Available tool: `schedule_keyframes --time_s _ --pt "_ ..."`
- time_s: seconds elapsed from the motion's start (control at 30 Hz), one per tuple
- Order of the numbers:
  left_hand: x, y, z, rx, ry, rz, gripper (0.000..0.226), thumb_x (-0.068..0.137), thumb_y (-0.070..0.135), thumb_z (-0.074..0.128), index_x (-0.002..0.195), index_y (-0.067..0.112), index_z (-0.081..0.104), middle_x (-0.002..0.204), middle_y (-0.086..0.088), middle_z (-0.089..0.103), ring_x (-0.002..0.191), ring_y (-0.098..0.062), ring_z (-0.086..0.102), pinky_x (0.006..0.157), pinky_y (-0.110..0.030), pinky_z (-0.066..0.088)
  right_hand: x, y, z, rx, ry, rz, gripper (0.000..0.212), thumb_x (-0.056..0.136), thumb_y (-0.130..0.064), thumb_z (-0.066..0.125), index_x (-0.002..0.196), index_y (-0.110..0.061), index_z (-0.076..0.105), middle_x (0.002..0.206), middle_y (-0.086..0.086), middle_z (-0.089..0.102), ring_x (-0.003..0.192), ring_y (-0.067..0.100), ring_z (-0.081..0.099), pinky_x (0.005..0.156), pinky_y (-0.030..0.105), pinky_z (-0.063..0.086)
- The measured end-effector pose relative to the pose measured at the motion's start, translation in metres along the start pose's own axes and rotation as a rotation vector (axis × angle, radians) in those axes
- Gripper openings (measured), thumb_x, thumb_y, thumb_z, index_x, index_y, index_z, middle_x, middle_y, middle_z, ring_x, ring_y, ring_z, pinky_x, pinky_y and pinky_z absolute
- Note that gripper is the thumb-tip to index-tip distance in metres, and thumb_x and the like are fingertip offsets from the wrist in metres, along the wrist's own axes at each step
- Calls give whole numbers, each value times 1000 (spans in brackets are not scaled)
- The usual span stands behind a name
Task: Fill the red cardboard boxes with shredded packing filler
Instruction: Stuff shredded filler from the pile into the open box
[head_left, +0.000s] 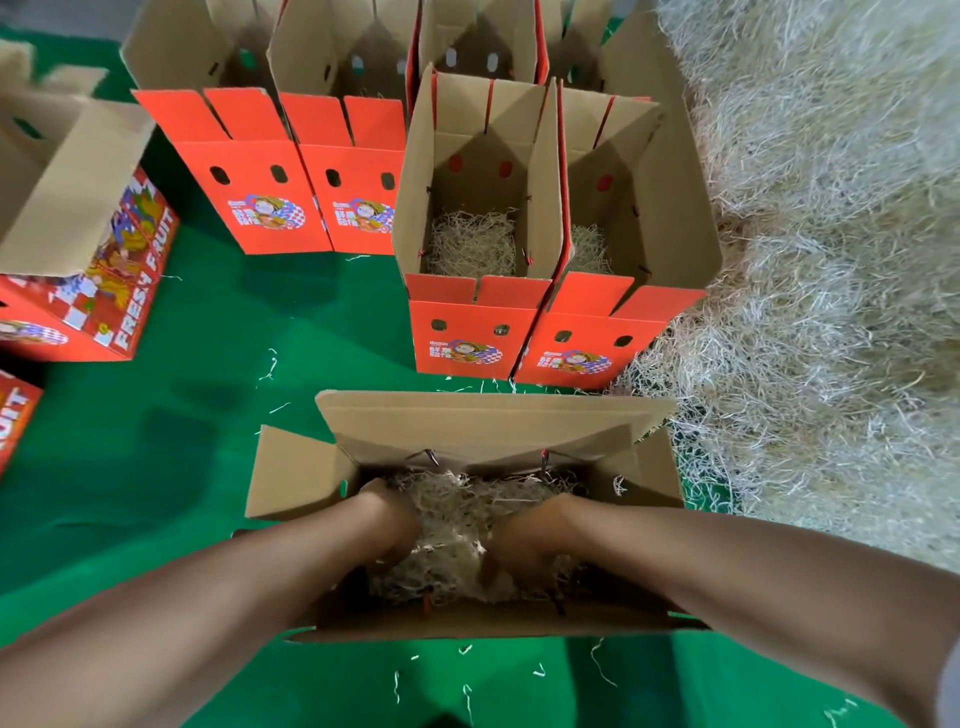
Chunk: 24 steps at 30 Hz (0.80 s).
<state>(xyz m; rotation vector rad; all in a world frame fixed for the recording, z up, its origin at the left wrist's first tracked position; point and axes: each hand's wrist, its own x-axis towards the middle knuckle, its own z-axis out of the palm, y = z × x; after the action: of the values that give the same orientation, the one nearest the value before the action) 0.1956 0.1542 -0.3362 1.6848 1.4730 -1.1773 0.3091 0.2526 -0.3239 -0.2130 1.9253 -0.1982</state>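
Stray strands lie scattered on the green floor (182, 441) at the near edge, and just beyond them stands the nearest box (467, 426), its brown flaps spread open. Both forearms reach down into it. The left hand (392, 519) and the right hand (524, 538) are sunk side by side into the shredded filler (457, 519) that covers the box's bottom. The fingers of both are buried in the strands, so I cannot tell how far either hand is open or whether it grips any of it. Past this box stand two red boxes touching each other, the left red box (472, 332) and the right red box (582, 348), flaps up, each with a thin layer of filler on its floor. To the right a large pile of filler (831, 260) runs the whole depth of the view and presses against the right red box. Farther off to the left stand two more red boxes (249, 176) side by side; their insides are not visible. At the far left edge is a printed box (119, 270) marked FRESH FRUIT, and a back row of open boxes (478, 41) closes the view.
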Motion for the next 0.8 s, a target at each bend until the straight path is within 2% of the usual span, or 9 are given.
schedule_keyframes --time_s 0.1,0.17,0.23,0.33,0.43,0.5,0.63,0.7,0.8 --pt "-8 6 -13 -117 335 -1 29 90 12 48 118 12 58 120 -9 61 109 -29 59 81 -43 52 -16 2 -13 378 517 -43 45 81 5 44 117 -13 64 119 8 63 108 24 57 89 30 46" --pt "-4 9 -12 -211 501 -17 36 90 8 44 125 11 51 122 -11 59 108 -30 60 82 -43 52 -20 7 -15 408 682 66 29 81 1 45 93 -6 70 90 11 68 89 27 61 75 31 50" --pt "0 12 -3 -196 447 3 43 93 7 39 135 8 39 135 -16 47 122 -33 48 97 -46 42 -19 11 -7 287 449 148 23 85 -1 45 96 2 65 75 12 59 79 28 58 65 31 48" --pt "2 12 15 -32 53 31 48 93 12 45 139 3 36 149 -16 26 139 -33 19 111 -58 13 -14 24 20 157 -50 188 27 91 -10 50 113 1 59 109 16 62 87 24 55 78 33 48" --pt "-4 4 14 -139 -200 110 41 89 3 46 129 -5 48 129 -23 45 120 -32 43 102 -45 33 -19 36 33 64 -201 196 30 92 -9 48 118 5 55 118 19 56 98 27 56 88 35 46" --pt "-7 1 3 -193 -160 145 33 89 0 46 118 -9 56 104 -21 53 92 -28 52 79 -34 42 -17 32 28 -19 -154 183 28 92 -8 46 114 6 56 103 19 55 95 30 55 83 37 47" --pt "-8 2 -13 -84 401 101 29 89 6 49 116 5 57 118 -13 58 104 -32 61 77 -40 50 -12 14 6 -89 371 100 24 86 -5 51 108 -3 59 104 15 62 95 30 61 67 34 45" --pt "-4 4 -7 -70 465 206 26 89 8 49 114 8 59 117 -12 58 103 -33 60 77 -40 50 -5 11 11 -60 245 75 41 88 -11 54 128 -13 50 125 13 53 111 30 54 81 36 47" --pt "5 13 14 -64 125 224 41 92 16 48 133 11 48 141 -15 40 132 -34 35 105 -48 35 4 11 30 -130 -75 211 50 86 -15 58 135 -22 47 144 9 36 128 32 40 99 41 42"
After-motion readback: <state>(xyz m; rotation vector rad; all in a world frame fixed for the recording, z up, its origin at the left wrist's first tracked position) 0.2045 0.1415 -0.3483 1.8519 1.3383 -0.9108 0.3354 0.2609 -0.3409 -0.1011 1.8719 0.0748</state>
